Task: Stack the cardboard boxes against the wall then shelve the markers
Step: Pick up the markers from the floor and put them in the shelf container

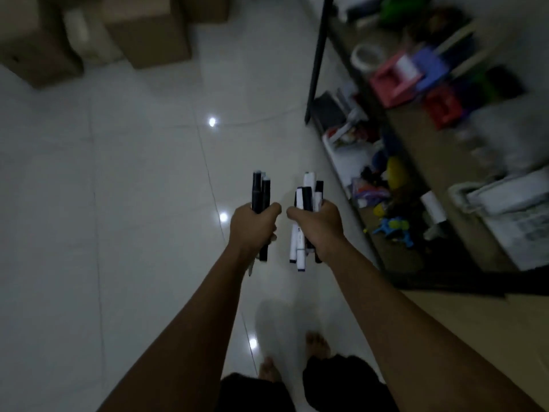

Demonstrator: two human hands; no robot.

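Markers fill both fists. The left hand point(252, 226) has its fingers curled tight round a small bundle of dark markers point(260, 193), which stick up above the knuckles and poke out below the heel of the hand. The right hand point(322, 226) is wrapped the same way round a mixed bundle of black and white markers point(309, 193), white barrels with dark caps showing beneath the fist. The two fists are held level and just beside each other, not touching, both arms stretched forward over a glossy white tiled floor point(133, 173) that throws back small spots of light.

To the right stands a dark-framed shelving unit point(319, 55), near the right hand but apart from it. Its boards hold blurred clutter: a roll of tape point(368, 56), a pink box point(392, 81), a purple box point(427, 69), a red box point(442, 110), small bright toys lower down, and white items at the near end.

Cardboard boxes point(148, 34) sit at the far top left, well apart from the hands. The person's bare feet point(318, 343) show on the tiles below.
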